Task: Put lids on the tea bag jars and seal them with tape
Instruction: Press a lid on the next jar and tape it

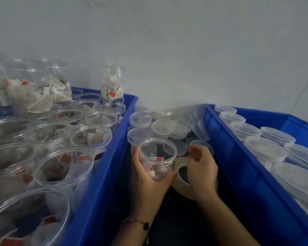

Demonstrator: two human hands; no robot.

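Left wrist: bracelet [139, 223] on it, at the bottom of the view.
Left hand [146, 181]: you're gripping an open jar [157, 159], thumb on its right wall, fingers curled round the left. Jar upright, no lid on, tea bags [156, 167] in its lower half.
Right hand [202, 167]: fingers curled onto a clear lid [204, 145], pinching its near edge. Motion blur, so I can't tell if the lid is lifted or lying with the others.
Hands: apart, each clamped on its own thing.
Tape [180, 178]: beige roll lying between your hands, just right of the jar and partly under the right wrist. Can't tell if it touches the jar.
Tabletop [171, 219]: dark surface in the gap between the two bins.
Left bin [112, 157]: blue, packed with open jars [91, 134] of tea bags, none lidded. Behind them a clear bag [34, 89] of tea bags; one tall jar [112, 82] stands above the rest at the far corner.
Right bin [242, 167]: blue, rows of lidded jars [266, 150].
Loose lids [167, 126]: pile of clear ones beyond your hands, between the bins, against the wall [185, 50].
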